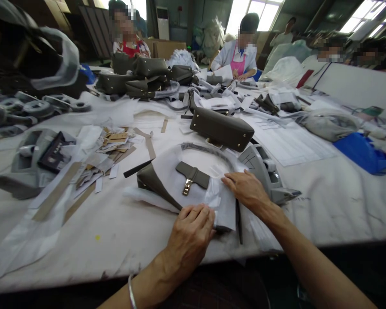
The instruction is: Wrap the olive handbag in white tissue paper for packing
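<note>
A dark grey-green handbag (151,181) lies on its side in front of me, its front covered by white wrapping paper (167,171). A flap with a gold clasp (187,186) shows through a cut-out in the paper, and a wrapped handle (209,149) arches at the far side. My left hand (193,229) has its fingers curled together over the near edge of the bag and paper; the fingertips are partly hidden. On the right side of the paper my right hand (246,189) rests with its fingers stretched out, close to a grey tape dispenser (260,165).
Another handbag (221,128) lies just beyond. At left stand a second tape dispenser (32,150) and a heap of paper and card scraps (116,146). Several bags (151,68) are piled at the back. Blue plastic (363,150) lies right. Two people in aprons work across the table.
</note>
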The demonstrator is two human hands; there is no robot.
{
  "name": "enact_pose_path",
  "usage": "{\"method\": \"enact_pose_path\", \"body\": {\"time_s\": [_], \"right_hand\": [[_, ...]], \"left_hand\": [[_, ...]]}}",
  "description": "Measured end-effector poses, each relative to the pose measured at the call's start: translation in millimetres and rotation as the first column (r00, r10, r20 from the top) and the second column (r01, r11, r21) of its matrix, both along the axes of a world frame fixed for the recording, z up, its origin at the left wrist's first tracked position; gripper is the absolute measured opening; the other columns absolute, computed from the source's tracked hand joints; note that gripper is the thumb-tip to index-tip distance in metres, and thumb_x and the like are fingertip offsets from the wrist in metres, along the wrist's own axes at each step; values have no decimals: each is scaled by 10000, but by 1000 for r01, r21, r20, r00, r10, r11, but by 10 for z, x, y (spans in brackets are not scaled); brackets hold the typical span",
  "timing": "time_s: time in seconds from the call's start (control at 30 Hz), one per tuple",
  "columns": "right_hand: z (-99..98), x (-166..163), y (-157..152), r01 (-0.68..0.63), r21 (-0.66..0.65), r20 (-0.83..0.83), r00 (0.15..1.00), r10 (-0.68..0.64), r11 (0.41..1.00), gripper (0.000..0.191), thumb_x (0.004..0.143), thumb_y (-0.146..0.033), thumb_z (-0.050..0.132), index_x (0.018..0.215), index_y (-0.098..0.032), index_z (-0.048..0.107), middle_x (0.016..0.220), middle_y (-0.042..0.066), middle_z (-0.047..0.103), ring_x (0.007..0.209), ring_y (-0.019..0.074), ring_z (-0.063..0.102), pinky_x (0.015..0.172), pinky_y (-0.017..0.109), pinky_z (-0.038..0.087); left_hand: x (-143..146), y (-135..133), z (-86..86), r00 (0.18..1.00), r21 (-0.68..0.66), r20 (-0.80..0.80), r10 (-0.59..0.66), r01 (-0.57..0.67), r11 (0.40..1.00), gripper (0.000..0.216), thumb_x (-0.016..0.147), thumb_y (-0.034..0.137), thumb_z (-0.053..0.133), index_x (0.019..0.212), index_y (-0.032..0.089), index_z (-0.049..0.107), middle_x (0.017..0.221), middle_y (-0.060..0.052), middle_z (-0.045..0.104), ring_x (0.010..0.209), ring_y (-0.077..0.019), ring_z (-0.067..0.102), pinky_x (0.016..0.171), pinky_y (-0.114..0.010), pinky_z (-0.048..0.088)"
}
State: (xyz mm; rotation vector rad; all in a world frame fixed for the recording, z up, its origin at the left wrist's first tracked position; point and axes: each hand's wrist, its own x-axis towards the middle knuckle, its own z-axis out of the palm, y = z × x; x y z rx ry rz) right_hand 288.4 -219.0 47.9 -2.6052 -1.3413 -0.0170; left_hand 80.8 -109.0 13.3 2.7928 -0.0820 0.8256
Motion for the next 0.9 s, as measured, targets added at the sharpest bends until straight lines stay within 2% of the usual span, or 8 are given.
{"method": "enact_pose_path", "body": {"time_s": [0.1,0.2,0.3,0.4,0.47,0.57,0.73,0.9], "right_hand": [[195,-23,-238,-21,293,55,998,5,956,288,989,-381,482,1037,-212,710,1107,69,730,1065,239,660,1059,437,416],[417,75,-590,156,455,32,981,-191,877,295,944,-441,523,995,-234,725,1025,50,745,992,244,683,921,365,503],[530,341,-1022,424,475,-41,886,-462,771,326,875,-499,563,973,-241,736,1010,47,747,1010,270,672,898,361,498],[497,646,-1404,631,367,-195,771,-607,684,391,808,-530,571,972,-216,737,1036,74,739,1040,301,649,926,394,468],[416,786,-1552,686,253,-342,723,-600,682,455,765,-572,583,928,-180,745,999,103,741,1018,311,648,917,398,467],[278,856,-1585,651,163,-530,691,-491,741,569,725,-680,580,833,-150,759,907,109,748,922,283,668,839,360,496],[218,804,-1430,658,166,-745,572,-344,734,636,637,-723,676,845,-128,767,924,131,749,842,246,655,733,324,477],[295,750,-1294,642,246,-751,600,-276,726,513,629,-604,762,802,-121,753,805,107,739,731,203,629,699,311,462]], "left_hand": [[5,0,-4,1000,2,7,-1,1,1000,258,992,209,464,1198,121,592,1160,-64,678,1097,-223,587,941,-372,382],[11,-1,-8,999,2,37,3,-3,1000,260,1006,209,426,1170,122,608,1136,-63,685,1080,-222,592,942,-372,377],[19,4,-24,996,6,93,14,-14,1000,269,1011,188,401,1153,119,619,1112,-64,691,1056,-217,598,942,-367,374],[27,13,-49,992,18,127,21,-24,1000,283,1018,179,383,1158,123,623,1120,-70,692,1055,-216,601,948,-371,372],[28,18,-59,991,32,135,21,-26,999,288,1023,185,377,1157,130,626,1121,-68,692,1052,-214,605,948,-374,374],[22,19,-57,989,64,147,21,-31,997,284,1024,180,377,1142,133,631,1105,-64,694,1039,-208,611,938,-371,387],[18,10,-46,987,132,155,42,-63,989,269,1011,153,390,1132,126,629,1093,-75,692,1030,-200,616,923,-367,417],[24,10,-46,989,172,139,40,-64,983,250,990,133,413,1142,129,612,1083,-89,689,1029,-211,620,907,-366,448]]}}
